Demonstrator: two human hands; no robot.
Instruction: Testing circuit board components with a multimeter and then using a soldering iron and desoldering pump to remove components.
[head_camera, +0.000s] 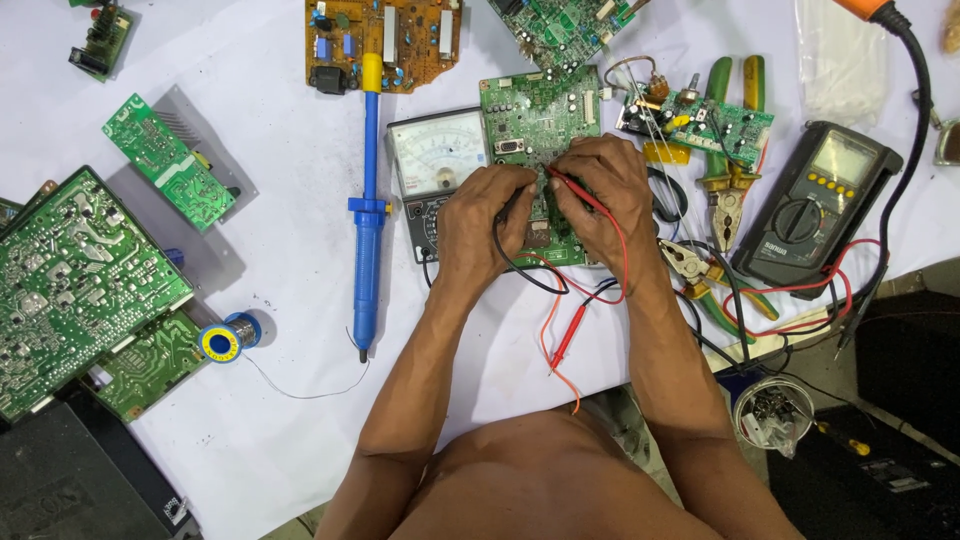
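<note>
— What do we see from the head camera?

— Our two hands meet over a square green printed circuit board (540, 110) lying on the white table cover (290, 300), just right of a grey analogue meter with a white dial (437, 160). Our left hand (483, 222) is curled shut around a black test probe (512, 205), its tip pressed down on the board. Our right hand (605, 195) pinches a red test probe (580, 192) between closed fingers, tip also on the board, close beside the black one.

— And around them?

— A black lead and a red lead (622, 262) loop off the hands toward us. A second red probe (568, 335) lies loose near the table edge. A blue desoldering pump with a yellow cap (369, 210) lies left of the meter. A dark digital multimeter with yellow buttons (818, 205) sits to the right, and green-handled pliers (725, 190) lie between it and our right hand. A small spool of solder wire (228, 337) rests at left.
</note>
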